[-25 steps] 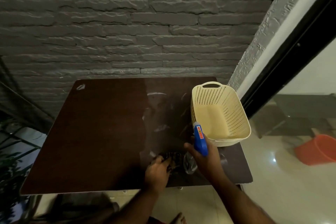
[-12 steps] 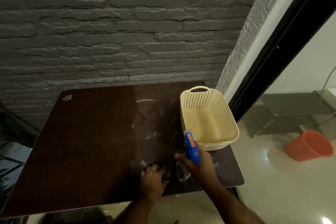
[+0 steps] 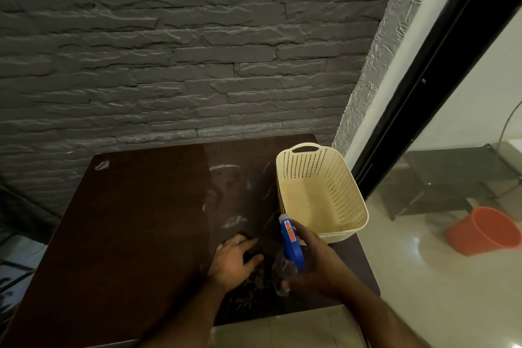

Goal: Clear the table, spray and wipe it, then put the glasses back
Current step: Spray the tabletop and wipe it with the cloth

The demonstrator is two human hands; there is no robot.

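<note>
Now the left hand [image 3: 236,260] has shifted slightly forward, fingers spread, pressing the dark cloth [image 3: 255,281] onto the surface [image 3: 135,234]. The right hand [image 3: 316,265] still grips the spray bottle [image 3: 292,243] beside the basket [image 3: 322,192]; wiping appears underway, and no glasses are visible.

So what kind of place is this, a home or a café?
Hard to say for sure; it looks like a home or small eatery corner. A dark wooden table stands against a grey stone-clad wall, beside a glass door, with an orange bucket on glossy tiles.

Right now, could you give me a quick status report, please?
Left hand presses dark cloth on table. Right hand grips spray bottle. Basket at table's right edge.
</note>
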